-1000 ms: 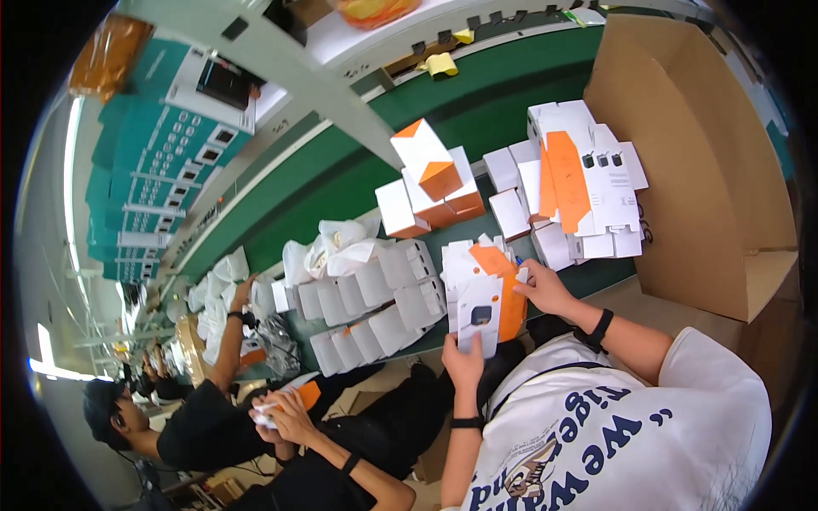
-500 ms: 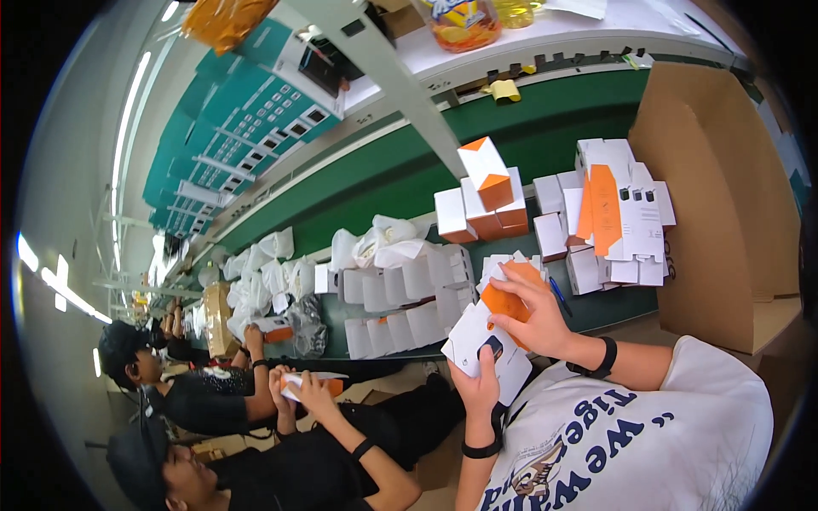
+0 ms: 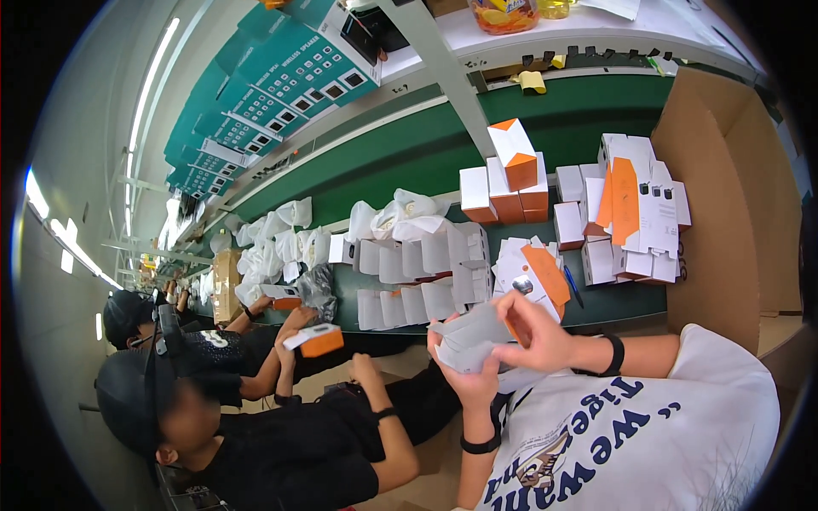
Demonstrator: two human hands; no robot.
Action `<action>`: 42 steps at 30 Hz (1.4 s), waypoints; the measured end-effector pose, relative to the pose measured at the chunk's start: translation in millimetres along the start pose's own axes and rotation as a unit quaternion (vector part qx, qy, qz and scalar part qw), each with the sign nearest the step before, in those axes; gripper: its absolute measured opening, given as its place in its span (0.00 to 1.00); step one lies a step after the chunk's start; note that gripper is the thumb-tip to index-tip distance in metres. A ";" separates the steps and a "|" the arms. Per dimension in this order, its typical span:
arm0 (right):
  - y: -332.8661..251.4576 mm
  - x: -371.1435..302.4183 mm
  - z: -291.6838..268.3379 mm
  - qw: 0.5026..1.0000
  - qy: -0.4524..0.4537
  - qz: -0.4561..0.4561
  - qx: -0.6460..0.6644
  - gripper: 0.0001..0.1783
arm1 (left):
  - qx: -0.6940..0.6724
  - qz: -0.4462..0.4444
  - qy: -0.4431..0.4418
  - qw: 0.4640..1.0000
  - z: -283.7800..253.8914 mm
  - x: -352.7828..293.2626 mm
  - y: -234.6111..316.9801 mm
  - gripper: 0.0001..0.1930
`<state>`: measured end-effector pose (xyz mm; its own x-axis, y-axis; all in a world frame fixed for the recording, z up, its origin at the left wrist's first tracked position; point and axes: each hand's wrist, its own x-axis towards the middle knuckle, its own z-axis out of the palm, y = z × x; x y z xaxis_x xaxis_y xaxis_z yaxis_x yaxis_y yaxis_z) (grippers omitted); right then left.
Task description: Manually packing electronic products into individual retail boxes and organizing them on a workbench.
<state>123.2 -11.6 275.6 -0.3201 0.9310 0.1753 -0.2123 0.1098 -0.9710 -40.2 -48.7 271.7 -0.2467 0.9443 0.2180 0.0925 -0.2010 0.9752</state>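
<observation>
We are holding carton (image 3: 469, 339) by counter (image 3: 626, 302), left hand (image 3: 474, 383) clamping grip round it, right hand (image 3: 538, 336) pinching its edge. Beyond, flat cartons (image 3: 530, 269) are lying beside pen (image 3: 573, 287); farther, boxes (image 3: 504, 189) are standing stacked.

Teal cartons (image 3: 285, 81), white lettering, white T-shirt (image 3: 635, 451), large dark lettering (set aslant), tall brown carton (image 3: 724, 179), dark characters partly hidden, clear container (image 3: 503, 19), printed label.

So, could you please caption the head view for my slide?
Left hand and right hand hold a grey-sided carton near flat orange-and-white cartons.
</observation>
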 end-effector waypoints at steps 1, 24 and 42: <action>-0.6 -8.5 11.1 0.997 0.002 -0.003 0.076 0.30 | -0.035 0.021 -0.011 0.999 0.0 0.8 0.1 0.51; -9.7 0.0 19.9 0.988 0.009 -0.138 -0.066 0.23 | 0.049 0.039 0.044 0.997 -8.4 3.0 22.4 0.25; -33.0 18.5 16.7 0.988 0.034 0.043 0.145 0.17 | 0.064 0.252 0.066 0.963 14.3 8.1 31.0 0.31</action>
<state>108.8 -3.9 313.6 -0.2885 0.9546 0.0735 -0.4461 -0.0661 -0.8925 -25.5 -43.6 303.2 -0.2598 0.6918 0.6737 0.3494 -0.5830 0.7335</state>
